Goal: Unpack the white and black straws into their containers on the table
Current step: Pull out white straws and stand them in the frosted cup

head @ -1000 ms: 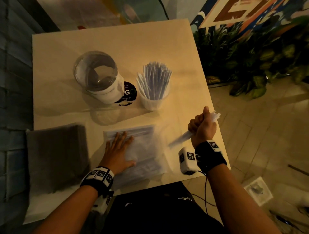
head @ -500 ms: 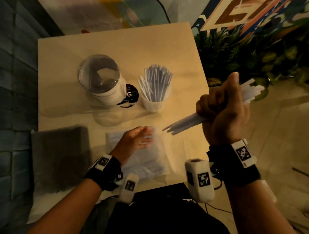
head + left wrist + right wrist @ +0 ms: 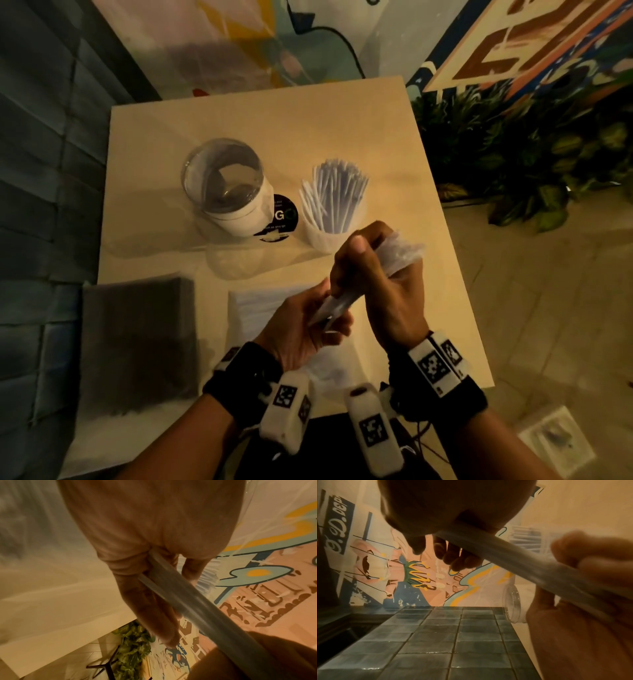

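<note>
My right hand grips a bundle of white straws in a fist above the table's near right part. My left hand has its fingers round the bundle's lower end. The wrist views show the blurred bundle running between both hands. A clear cup holding several white straws stands just beyond my hands. To its left stands a clear cup with a white base. A clear pack of white straws lies under my left hand, and a dark pack lies to its left.
The pale table ends close on the right, over a tiled floor. Green plants stand beyond the right edge. A painted wall is behind the table and dark tiles run along the left. A small packet lies on the floor.
My right hand swung the bundle up and then back in over the table. My left hand left the straw pack and rose to take the bundle's lower end.
</note>
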Demonstrator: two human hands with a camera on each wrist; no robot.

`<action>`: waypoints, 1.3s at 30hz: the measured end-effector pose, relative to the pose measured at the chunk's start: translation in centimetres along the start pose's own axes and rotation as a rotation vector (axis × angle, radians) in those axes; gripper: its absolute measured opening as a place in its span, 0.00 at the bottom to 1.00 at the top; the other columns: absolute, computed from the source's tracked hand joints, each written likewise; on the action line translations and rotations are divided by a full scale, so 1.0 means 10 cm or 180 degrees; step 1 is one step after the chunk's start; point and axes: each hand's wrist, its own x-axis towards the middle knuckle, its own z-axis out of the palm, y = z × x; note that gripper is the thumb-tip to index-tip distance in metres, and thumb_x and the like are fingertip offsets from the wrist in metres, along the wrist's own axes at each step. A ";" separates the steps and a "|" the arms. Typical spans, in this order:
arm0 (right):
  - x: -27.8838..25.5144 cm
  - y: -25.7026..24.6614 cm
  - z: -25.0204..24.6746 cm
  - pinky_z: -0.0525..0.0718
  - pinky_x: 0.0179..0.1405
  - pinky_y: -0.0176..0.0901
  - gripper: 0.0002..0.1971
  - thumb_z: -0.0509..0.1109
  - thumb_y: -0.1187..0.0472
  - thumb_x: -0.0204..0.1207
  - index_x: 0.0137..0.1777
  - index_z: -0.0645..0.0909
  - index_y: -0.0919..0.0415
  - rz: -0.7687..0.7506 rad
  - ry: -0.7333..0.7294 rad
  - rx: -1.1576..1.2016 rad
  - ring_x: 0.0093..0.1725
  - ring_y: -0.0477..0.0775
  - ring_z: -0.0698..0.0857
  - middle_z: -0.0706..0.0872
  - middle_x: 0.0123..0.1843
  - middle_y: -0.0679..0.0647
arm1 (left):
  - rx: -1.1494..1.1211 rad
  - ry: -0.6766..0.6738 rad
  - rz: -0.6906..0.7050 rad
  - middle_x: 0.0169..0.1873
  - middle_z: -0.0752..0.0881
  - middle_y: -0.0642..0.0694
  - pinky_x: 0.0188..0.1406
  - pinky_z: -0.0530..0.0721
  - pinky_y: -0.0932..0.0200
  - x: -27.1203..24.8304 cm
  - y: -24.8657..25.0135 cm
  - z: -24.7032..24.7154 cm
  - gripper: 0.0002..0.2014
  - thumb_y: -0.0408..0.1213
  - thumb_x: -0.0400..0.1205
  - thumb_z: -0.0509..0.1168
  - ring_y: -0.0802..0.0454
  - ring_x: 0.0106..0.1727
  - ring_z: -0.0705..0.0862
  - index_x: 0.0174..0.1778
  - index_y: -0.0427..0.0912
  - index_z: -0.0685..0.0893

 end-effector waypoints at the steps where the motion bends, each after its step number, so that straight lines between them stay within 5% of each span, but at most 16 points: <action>1: 0.01 0.05 -0.01 0.81 0.27 0.61 0.16 0.70 0.54 0.78 0.38 0.78 0.69 0.0089 -0.0053 -0.0052 0.26 0.66 0.82 0.82 0.28 0.68 | -0.0023 0.0044 -0.0017 0.29 0.85 0.40 0.21 0.78 0.63 0.00 0.01 0.02 0.17 0.47 0.78 0.62 0.50 0.27 0.84 0.41 0.37 0.88; 4: 0.03 0.18 -0.02 0.80 0.28 0.58 0.20 0.71 0.53 0.78 0.32 0.76 0.68 0.0333 -0.0205 -0.0184 0.25 0.67 0.81 0.82 0.26 0.66 | 0.0119 0.0139 -0.0074 0.22 0.79 0.47 0.19 0.72 0.65 0.03 0.02 0.04 0.08 0.37 0.83 0.60 0.55 0.22 0.78 0.39 0.39 0.77; 7: 0.08 0.22 -0.02 0.74 0.28 0.52 0.21 0.67 0.50 0.81 0.29 0.74 0.60 0.0323 -0.0227 -0.0204 0.22 0.61 0.76 0.77 0.23 0.54 | 0.0712 0.0134 0.0115 0.23 0.78 0.46 0.24 0.68 0.60 0.05 0.07 0.06 0.10 0.31 0.83 0.57 0.52 0.25 0.75 0.36 0.38 0.77; 11: 0.34 0.08 -0.09 0.69 0.27 0.43 0.19 0.66 0.51 0.83 0.29 0.73 0.50 0.0088 -0.0075 0.0121 0.22 0.47 0.69 0.72 0.24 0.43 | 0.1256 0.0423 0.0480 0.33 0.85 0.38 0.32 0.80 0.56 0.14 0.23 0.03 0.15 0.39 0.90 0.56 0.46 0.32 0.83 0.45 0.34 0.83; 16: 0.91 -0.17 -0.18 0.72 0.28 0.46 0.17 0.61 0.60 0.86 0.32 0.73 0.53 -0.0311 0.0214 -0.0077 0.23 0.50 0.72 0.74 0.25 0.44 | 0.2452 0.1794 0.1565 0.32 0.87 0.46 0.42 0.82 0.50 0.40 0.44 -0.28 0.17 0.51 0.84 0.65 0.46 0.36 0.84 0.36 0.43 0.84; 18: 1.12 -0.14 -0.18 0.75 0.28 0.50 0.17 0.62 0.61 0.87 0.33 0.73 0.57 -0.0445 0.0300 -0.0354 0.24 0.54 0.74 0.75 0.25 0.48 | 0.2923 0.2240 0.1697 0.39 0.87 0.49 0.49 0.80 0.53 0.46 0.52 -0.31 0.16 0.54 0.83 0.67 0.47 0.44 0.84 0.44 0.43 0.84; 20: 1.28 0.01 -0.17 0.77 0.27 0.51 0.18 0.64 0.61 0.86 0.33 0.74 0.64 -0.0414 0.0367 -0.0597 0.24 0.55 0.76 0.76 0.25 0.55 | 0.2864 0.2121 0.1699 0.51 0.86 0.49 0.53 0.80 0.55 0.54 0.60 -0.31 0.20 0.57 0.81 0.69 0.50 0.53 0.84 0.58 0.43 0.83; 23: 1.42 0.29 -0.16 0.81 0.30 0.52 0.20 0.68 0.59 0.84 0.35 0.75 0.75 -0.0214 0.0254 -0.0893 0.25 0.58 0.80 0.80 0.27 0.68 | 0.2568 0.1685 0.1685 0.69 0.81 0.48 0.67 0.81 0.52 0.66 0.68 -0.32 0.41 0.67 0.72 0.71 0.53 0.66 0.81 0.75 0.45 0.74; 28: 1.46 0.52 -0.19 0.86 0.35 0.50 0.15 0.69 0.57 0.83 0.41 0.79 0.69 0.0008 -0.0085 -0.1306 0.30 0.55 0.86 0.85 0.31 0.60 | 0.2628 0.1346 0.1617 0.76 0.76 0.51 0.75 0.77 0.43 0.87 0.76 -0.31 0.51 0.72 0.64 0.75 0.54 0.75 0.76 0.79 0.51 0.69; 30: 1.46 0.49 -0.27 0.87 0.37 0.48 0.14 0.70 0.57 0.83 0.42 0.80 0.69 -0.0082 -0.0087 -0.1331 0.32 0.54 0.87 0.87 0.33 0.59 | 0.2693 0.1259 0.1674 0.69 0.80 0.55 0.72 0.77 0.57 0.91 0.77 -0.26 0.41 0.63 0.67 0.79 0.63 0.70 0.77 0.73 0.51 0.72; 33: 1.44 0.40 -0.48 0.87 0.41 0.48 0.10 0.69 0.58 0.83 0.44 0.81 0.65 -0.0293 0.0107 -0.1199 0.37 0.56 0.88 0.88 0.37 0.61 | 0.2797 0.1166 0.1795 0.56 0.79 0.65 0.53 0.73 0.80 0.98 0.81 -0.20 0.32 0.48 0.70 0.81 0.75 0.58 0.79 0.65 0.57 0.72; 36: 1.39 0.37 -0.81 0.86 0.45 0.51 0.12 0.70 0.50 0.80 0.49 0.80 0.61 -0.0388 0.0306 -0.1154 0.44 0.56 0.87 0.86 0.43 0.59 | 0.2828 0.1127 0.1789 0.68 0.79 0.55 0.66 0.75 0.65 1.05 0.84 -0.23 0.43 0.59 0.66 0.81 0.58 0.69 0.78 0.74 0.53 0.70; 39: 1.29 0.53 -1.14 0.83 0.57 0.42 0.30 0.74 0.40 0.72 0.66 0.77 0.61 -0.0020 -0.0103 -0.1804 0.62 0.48 0.84 0.84 0.63 0.52 | 0.2841 0.1003 0.1758 0.71 0.78 0.56 0.72 0.77 0.52 1.10 0.90 -0.27 0.45 0.62 0.66 0.80 0.62 0.68 0.78 0.77 0.55 0.69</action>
